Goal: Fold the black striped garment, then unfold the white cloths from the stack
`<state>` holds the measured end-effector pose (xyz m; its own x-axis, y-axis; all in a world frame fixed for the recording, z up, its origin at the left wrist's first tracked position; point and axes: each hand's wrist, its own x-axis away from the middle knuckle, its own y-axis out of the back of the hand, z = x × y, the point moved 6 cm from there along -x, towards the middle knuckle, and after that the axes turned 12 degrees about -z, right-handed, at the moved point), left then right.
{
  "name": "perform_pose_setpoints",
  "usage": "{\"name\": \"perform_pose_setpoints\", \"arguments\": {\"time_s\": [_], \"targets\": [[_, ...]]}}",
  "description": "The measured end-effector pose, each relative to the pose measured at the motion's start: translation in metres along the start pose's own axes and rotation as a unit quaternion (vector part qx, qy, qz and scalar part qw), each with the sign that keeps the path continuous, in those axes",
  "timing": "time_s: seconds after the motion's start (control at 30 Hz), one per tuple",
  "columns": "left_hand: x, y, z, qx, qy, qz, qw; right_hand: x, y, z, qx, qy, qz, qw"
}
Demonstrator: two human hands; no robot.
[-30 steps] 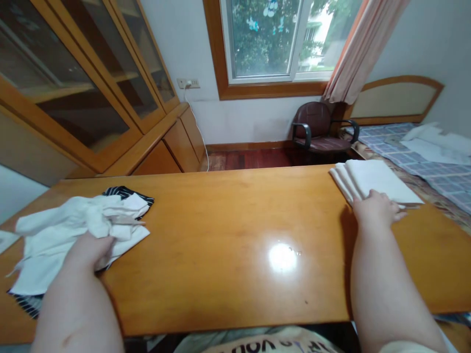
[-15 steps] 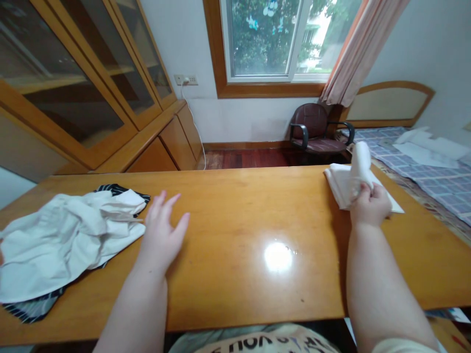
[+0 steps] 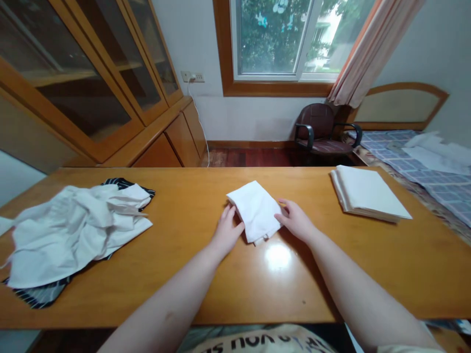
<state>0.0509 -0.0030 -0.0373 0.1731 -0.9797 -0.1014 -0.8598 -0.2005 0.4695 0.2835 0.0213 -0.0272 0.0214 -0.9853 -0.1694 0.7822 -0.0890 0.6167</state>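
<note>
A folded white cloth [image 3: 255,211] lies at an angle on the middle of the wooden table, with a small piece sticking out at its near corner. My left hand [image 3: 227,229] holds its left edge, the thumb near the lower side. On the opposite edge, my right hand [image 3: 296,221] grips the cloth between thumb and fingers. Parts of the fingertips are hidden at the cloth's edges.
To the right sits a stack of folded white cloth [image 3: 371,192]. A crumpled white garment [image 3: 79,228] lies over dark striped fabric [image 3: 42,294] on the left. Beyond the table [image 3: 176,196] are a chair [image 3: 318,127], a bed [image 3: 397,152] and a glass-door cabinet [image 3: 147,117].
My right hand has come from above the right stack to the table's middle with the white cloth. My left hand has moved right, from near the crumpled garment, onto the cloth.
</note>
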Motion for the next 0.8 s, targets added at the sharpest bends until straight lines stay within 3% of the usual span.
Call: {"name": "perform_pose_setpoints", "arguments": {"time_s": [0.07,0.13,0.3,0.37,0.43,0.5,0.57,0.67,0.73,0.8], "targets": [[0.001,0.002,-0.005,-0.090,-0.043,0.017,0.995,0.008,-0.008,0.015,0.054,0.113,0.075,0.989],[0.005,0.001,-0.016,-0.140,-0.084,0.054,0.985,0.016,-0.017,0.023,0.095,0.167,0.142,0.971],[0.028,-0.020,-0.043,-0.145,-0.218,0.200,0.944,0.017,-0.027,0.028,0.129,0.164,0.143,0.968],[0.032,-0.026,-0.042,-0.152,-0.221,0.209,0.940,0.015,-0.028,0.031,0.070,0.172,0.153,0.971],[0.030,-0.026,-0.035,-0.178,-0.198,0.178,0.947,0.012,-0.024,0.030,-0.026,0.154,0.150,0.976],[0.027,-0.025,-0.030,-0.199,-0.175,0.150,0.953,0.005,-0.013,0.018,-0.126,0.078,0.094,0.984],[0.024,-0.022,-0.028,-0.209,-0.171,0.130,0.954,-0.004,0.008,-0.007,-0.166,-0.042,-0.025,0.985],[0.020,-0.016,-0.029,-0.226,-0.181,0.103,0.952,-0.009,0.049,-0.042,-0.064,-0.160,-0.213,0.962],[0.016,-0.013,-0.028,-0.218,-0.176,0.091,0.956,-0.011,0.075,-0.047,0.059,-0.146,-0.303,0.940],[0.011,-0.011,-0.023,-0.157,-0.146,0.073,0.974,-0.013,0.086,-0.040,0.148,-0.079,-0.330,0.929]]}}
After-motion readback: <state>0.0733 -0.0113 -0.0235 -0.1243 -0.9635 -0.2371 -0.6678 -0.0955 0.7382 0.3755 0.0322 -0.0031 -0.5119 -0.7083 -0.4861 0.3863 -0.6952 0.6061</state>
